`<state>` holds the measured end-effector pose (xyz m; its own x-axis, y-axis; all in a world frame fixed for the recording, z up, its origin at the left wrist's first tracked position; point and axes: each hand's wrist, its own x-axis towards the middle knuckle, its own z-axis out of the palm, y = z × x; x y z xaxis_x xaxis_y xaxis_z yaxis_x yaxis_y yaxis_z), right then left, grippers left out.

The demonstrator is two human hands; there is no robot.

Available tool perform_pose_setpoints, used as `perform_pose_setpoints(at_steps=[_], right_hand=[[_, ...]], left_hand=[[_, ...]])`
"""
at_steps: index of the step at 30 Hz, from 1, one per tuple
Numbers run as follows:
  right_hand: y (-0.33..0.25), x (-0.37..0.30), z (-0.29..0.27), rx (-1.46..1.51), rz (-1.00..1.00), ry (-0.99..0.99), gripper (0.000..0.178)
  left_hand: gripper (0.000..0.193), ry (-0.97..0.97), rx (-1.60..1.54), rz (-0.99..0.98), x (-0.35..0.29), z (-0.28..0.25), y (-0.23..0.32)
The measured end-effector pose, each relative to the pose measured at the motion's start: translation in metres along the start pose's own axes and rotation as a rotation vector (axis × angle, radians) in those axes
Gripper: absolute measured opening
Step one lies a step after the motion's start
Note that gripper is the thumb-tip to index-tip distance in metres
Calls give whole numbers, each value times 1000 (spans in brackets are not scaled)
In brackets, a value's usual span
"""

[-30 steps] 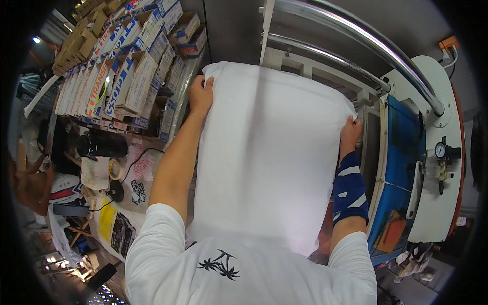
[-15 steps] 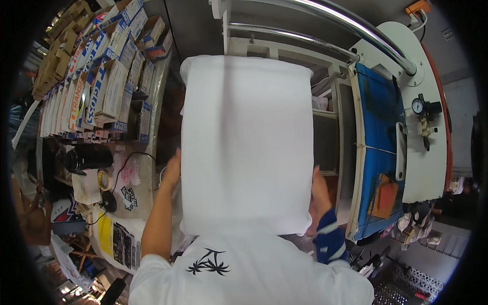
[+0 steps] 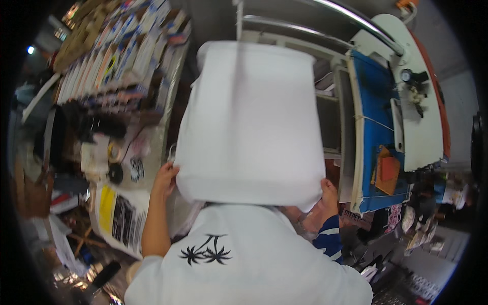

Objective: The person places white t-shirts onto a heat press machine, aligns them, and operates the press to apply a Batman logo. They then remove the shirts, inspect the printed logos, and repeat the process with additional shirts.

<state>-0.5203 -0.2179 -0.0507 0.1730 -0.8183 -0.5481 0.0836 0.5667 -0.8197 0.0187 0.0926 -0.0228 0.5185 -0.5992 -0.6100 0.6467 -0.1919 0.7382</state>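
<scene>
A plain white cloth (image 3: 249, 117) lies stretched smooth over a flat rectangular board in front of me, a faint dark shadow line running down it. Its near end hangs over the board's edge next to my body. My left hand (image 3: 165, 179) is closed on the cloth's left edge at the near corner, thumb toward the fabric. At the opposite near corner, my right hand (image 3: 328, 197) pinches the cloth's right edge, which dips down there. The board underneath is covered by the cloth.
Right of the cloth stands a blue padded panel (image 3: 375, 122) with an orange-brown patch (image 3: 387, 170), beside a white machine plate (image 3: 424, 127) bearing a gauge. Chrome bars (image 3: 295, 31) cross the back. At left, a bench (image 3: 170, 96) holds cardboard boxes (image 3: 109, 66) and a black cylinder (image 3: 107, 126).
Both hands have come nearer my body along the cloth's sides and are now closed on its near corners. The cloth's sides flare outward there. The whole view has tilted.
</scene>
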Motion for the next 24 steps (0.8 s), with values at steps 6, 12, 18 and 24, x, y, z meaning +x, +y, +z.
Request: perform_pose_setpoints(at_steps=[6, 12, 18, 24], right_hand=[[1, -11, 1, -40, -51, -18, 23], [1, -15, 5, -239, -106, 91, 24], [9, -11, 12, -375, -207, 145, 27], [0, -22, 30, -199, -155, 158, 21]], left_hand=[[31, -178, -31, -37, 14, -19, -16], [35, 51, 3, 111, 3, -11, -46], [24, 78, -36, 203, 21, -47, -68], [32, 89, -11, 220, 15, -32, -49]])
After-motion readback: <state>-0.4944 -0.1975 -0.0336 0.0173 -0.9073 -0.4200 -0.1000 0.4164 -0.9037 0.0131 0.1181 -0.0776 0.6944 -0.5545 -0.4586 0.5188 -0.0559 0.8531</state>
